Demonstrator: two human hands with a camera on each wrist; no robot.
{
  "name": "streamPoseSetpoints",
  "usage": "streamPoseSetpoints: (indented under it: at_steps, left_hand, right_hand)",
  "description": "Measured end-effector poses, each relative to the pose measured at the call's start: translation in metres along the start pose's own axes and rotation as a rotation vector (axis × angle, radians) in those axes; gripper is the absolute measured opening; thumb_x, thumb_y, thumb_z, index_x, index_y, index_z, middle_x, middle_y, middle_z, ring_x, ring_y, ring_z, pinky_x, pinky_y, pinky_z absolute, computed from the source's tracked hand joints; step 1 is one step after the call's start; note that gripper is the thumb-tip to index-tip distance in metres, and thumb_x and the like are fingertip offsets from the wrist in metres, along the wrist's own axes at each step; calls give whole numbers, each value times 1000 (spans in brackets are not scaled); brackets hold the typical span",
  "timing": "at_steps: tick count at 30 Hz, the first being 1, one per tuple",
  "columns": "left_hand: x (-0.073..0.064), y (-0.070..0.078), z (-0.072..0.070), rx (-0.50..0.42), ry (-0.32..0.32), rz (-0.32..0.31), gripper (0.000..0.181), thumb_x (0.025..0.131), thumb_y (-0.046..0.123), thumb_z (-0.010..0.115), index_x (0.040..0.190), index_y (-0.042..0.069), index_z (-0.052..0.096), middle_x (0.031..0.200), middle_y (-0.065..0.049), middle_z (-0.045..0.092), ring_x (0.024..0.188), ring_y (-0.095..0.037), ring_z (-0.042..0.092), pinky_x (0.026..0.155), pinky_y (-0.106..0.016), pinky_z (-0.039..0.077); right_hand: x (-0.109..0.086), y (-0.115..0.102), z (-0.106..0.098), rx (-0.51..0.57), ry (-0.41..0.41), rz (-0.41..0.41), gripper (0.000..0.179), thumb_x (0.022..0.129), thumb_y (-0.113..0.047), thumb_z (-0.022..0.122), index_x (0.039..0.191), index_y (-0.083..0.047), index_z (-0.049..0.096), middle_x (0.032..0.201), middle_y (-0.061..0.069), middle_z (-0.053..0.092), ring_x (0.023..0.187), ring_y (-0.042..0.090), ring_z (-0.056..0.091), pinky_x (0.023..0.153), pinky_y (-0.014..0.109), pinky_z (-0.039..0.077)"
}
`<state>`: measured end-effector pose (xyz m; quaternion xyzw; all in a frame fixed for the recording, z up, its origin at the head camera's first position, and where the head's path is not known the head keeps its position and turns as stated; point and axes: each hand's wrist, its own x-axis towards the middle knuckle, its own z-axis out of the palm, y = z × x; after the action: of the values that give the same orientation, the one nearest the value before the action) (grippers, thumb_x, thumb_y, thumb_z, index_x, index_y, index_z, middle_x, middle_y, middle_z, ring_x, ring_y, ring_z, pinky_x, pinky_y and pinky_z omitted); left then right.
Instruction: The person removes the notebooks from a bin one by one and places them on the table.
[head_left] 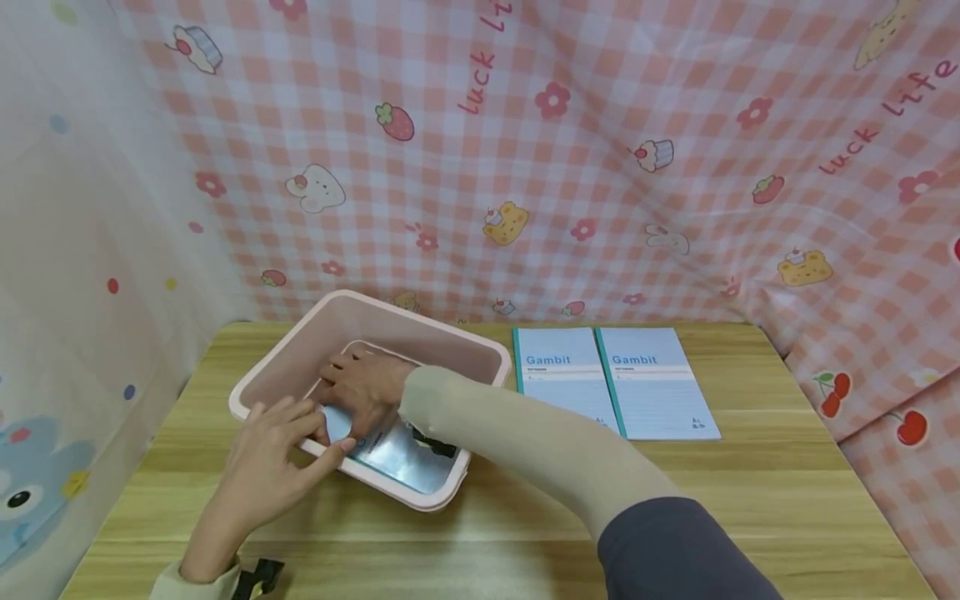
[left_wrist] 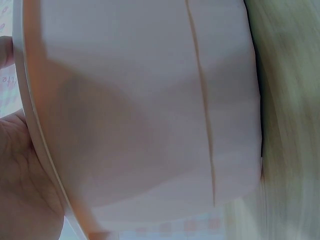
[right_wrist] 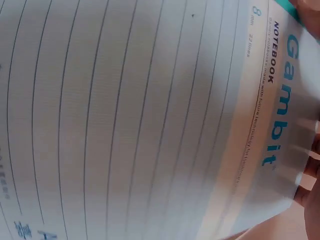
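A pale pink plastic bin point(head_left: 255, 392) stands at the left of the table, and my right hand point(head_left: 363, 387) reaches down inside it. There the right fingers curl at the top edge of a Gambit notebook point(right_wrist: 150, 115), which fills the right wrist view, cover up; a digit rests by its green spine. My left hand point(head_left: 277, 450) comes over the bin's near-left rim, its thumb and fingertips around a pale corner of the notebook. In the left wrist view the left palm point(left_wrist: 27, 180) lies against the rim, its fingers largely hidden behind the bin wall.
Two more Gambit notebooks, a left one point(head_left: 558, 392) and a right one point(head_left: 660, 400), lie side by side right of the bin. They rest on the wooden table point(head_left: 750, 500). A checked pink cloth point(head_left: 450, 183) hangs behind the table.
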<state>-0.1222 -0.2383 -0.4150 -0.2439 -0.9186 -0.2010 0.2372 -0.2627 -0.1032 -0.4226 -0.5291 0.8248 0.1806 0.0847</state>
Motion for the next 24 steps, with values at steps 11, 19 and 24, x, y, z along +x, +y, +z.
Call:
streamPoseSetpoints:
  at_steps: [11, 19, 24]
  left_hand:
    - [1, 0, 1, -5, 5, 5, 34, 78, 33, 83, 67, 31, 51, 72, 19, 46, 72, -3, 37, 72, -28, 20]
    - [1, 0, 0, 3, 0, 5, 34, 79, 33, 83, 67, 32, 51, 71, 18, 47, 72, -3, 39, 72, -28, 20]
    - [0, 0, 0, 4, 3, 16, 33, 78, 32, 83, 67, 32, 52, 71, 19, 46, 72, -3, 38, 72, -26, 20]
  right_hand:
    - [0, 0, 4, 80, -1, 95, 102, 75, -88, 58, 151, -26, 31, 157, -7, 41, 151, 12, 30, 126, 41, 18]
    - [1, 5, 1, 116, 77, 58, 83, 79, -82, 56, 146, -35, 40, 143, -10, 50, 133, 10, 40, 117, 42, 24]
    - [0, 9, -5, 134, 134, 66, 87, 77, -85, 57, 144, -33, 43, 142, -9, 50, 133, 11, 40, 120, 47, 22]
